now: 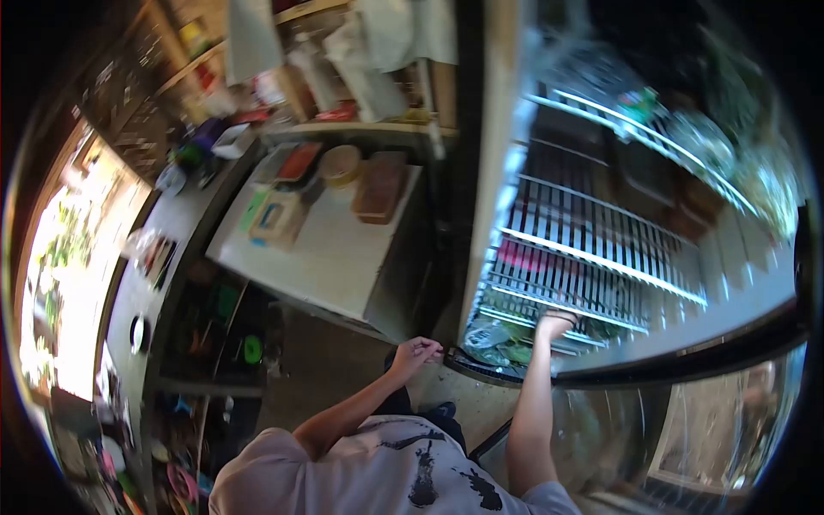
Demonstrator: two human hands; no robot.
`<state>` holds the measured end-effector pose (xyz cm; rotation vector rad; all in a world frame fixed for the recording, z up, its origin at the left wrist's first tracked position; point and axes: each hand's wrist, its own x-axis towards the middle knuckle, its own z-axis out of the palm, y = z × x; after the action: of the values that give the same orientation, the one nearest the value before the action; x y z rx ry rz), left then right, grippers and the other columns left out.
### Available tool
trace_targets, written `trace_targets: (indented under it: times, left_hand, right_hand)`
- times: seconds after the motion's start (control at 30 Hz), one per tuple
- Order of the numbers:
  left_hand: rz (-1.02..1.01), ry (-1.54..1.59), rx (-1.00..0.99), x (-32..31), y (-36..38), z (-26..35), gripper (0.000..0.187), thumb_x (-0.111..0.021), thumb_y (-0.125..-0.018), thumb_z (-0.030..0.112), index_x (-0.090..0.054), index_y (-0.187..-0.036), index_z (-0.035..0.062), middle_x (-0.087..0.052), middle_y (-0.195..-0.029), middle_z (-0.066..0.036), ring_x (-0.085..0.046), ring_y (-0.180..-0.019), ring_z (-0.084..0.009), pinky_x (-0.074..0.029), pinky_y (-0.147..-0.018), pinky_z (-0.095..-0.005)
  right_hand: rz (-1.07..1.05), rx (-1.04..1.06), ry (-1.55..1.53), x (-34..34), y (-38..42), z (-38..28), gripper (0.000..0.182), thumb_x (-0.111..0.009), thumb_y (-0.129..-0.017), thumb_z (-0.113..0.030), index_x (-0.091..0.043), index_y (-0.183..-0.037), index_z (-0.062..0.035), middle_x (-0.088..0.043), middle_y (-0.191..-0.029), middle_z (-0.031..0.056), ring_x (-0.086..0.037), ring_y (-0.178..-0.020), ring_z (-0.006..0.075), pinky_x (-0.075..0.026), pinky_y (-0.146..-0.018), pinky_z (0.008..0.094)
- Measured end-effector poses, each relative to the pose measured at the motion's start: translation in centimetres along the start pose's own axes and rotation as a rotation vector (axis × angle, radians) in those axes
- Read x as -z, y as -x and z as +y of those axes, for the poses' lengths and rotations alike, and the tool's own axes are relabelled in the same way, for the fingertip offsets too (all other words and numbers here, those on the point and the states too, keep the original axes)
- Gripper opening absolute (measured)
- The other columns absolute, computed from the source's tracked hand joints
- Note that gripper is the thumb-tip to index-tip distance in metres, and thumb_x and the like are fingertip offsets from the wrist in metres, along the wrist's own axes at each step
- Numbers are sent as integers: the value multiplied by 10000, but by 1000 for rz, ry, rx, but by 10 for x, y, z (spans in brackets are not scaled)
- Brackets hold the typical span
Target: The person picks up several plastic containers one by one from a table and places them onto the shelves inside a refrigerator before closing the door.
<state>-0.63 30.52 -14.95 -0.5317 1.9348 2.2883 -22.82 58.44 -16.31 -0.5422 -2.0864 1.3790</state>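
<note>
Down low, the right hand (556,324) reaches into the open fridge (601,232), its fingers curled over the edge of a lower wire shelf (558,296); whether they pinch anything cannot be told. Bagged greens (506,348) lie just below it. The left hand (416,352) is loosely closed at the fridge's bottom corner. Beside the fridge stands a white counter (326,257) bearing a round tub (341,165) and boxes.

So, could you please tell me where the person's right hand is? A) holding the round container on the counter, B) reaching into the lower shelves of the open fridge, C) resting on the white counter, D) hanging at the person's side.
B: the right hand is stretched up into the open fridge, at its lower wire shelves.
</note>
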Motion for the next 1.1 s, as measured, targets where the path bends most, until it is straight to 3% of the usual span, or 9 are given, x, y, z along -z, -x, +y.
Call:
trace_targets:
  times: [0.03,0.07,0.13,0.17,0.23,0.43,0.57,0.63,1.1]
  left_hand:
    - [41,16,-11,14,2,9,218,-613,-956,217,-630,-1039,16,-692,-990,-74,-668,-891,-129,-526,-765,-241]
    - [132,37,5,26,4,16,240,-623,-950,236,-628,-1038,12,-692,-971,-75,-670,-865,-129,-523,-744,-238]
    - [278,138,-20,51,5,20,294,-629,-945,280,-613,-1039,2,-691,-928,-78,-672,-808,-132,-517,-668,-237]
    - [294,155,-28,63,1,24,294,-629,-945,280,-613,-1039,2,-691,-928,-78,-672,-808,-132,-517,-668,-237]
    - [402,273,-54,86,-8,31,285,-613,-955,277,-601,-1051,9,-686,-912,-79,-669,-769,-141,-516,-647,-255]
    - [396,317,-118,145,-59,64,317,-578,-969,318,-598,-1067,17,-681,-912,-86,-659,-761,-171,-519,-680,-285]
    - [408,226,-193,190,-107,99,376,-561,-969,372,-604,-1083,16,-678,-980,-89,-654,-868,-170,-522,-730,-299]
    - [386,246,-210,216,-130,118,389,-560,-967,386,-607,-1094,21,-681,-1003,-91,-652,-882,-171,-523,-743,-306]
    - [563,233,-197,341,-238,163,491,-564,-953,435,-541,-1200,10,-646,-1047,-99,-632,-929,-179,-518,-754,-305]
  right_hand:
    - [80,-278,15,-3,16,6,219,-590,-864,-84,-590,-1044,43,-627,-1052,208,-619,-915,341,-457,-813,459]
    - [177,59,89,11,44,-16,165,-596,-873,-81,-584,-988,36,-631,-967,180,-614,-873,335,-458,-769,439]
    - [106,35,-54,20,102,-18,205,-592,-950,-184,-577,-990,17,-632,-920,159,-593,-816,311,-461,-734,398]
    - [126,167,-29,23,134,-26,234,-590,-966,-231,-583,-979,3,-625,-855,131,-583,-706,239,-465,-637,356]
    - [-211,-80,-249,29,195,-26,177,-572,-979,-196,-587,-1009,-22,-611,-797,43,-517,-576,70,-399,-455,235]
    - [-898,-120,-407,-16,283,-89,169,-547,-983,-148,-567,-1064,-1,-622,-803,70,-560,-607,94,-458,-534,234]
    - [-978,-85,-343,-87,288,-146,191,-551,-982,-167,-570,-1086,-8,-638,-861,99,-591,-666,106,-478,-580,248]
    - [-935,233,-266,-130,281,-180,226,-577,-974,-204,-574,-1109,-23,-638,-920,90,-601,-736,104,-480,-619,250]
    - [-961,293,-177,-344,264,-312,375,-609,-951,-341,-556,-1191,-58,-625,-1090,73,-612,-974,167,-501,-720,292]
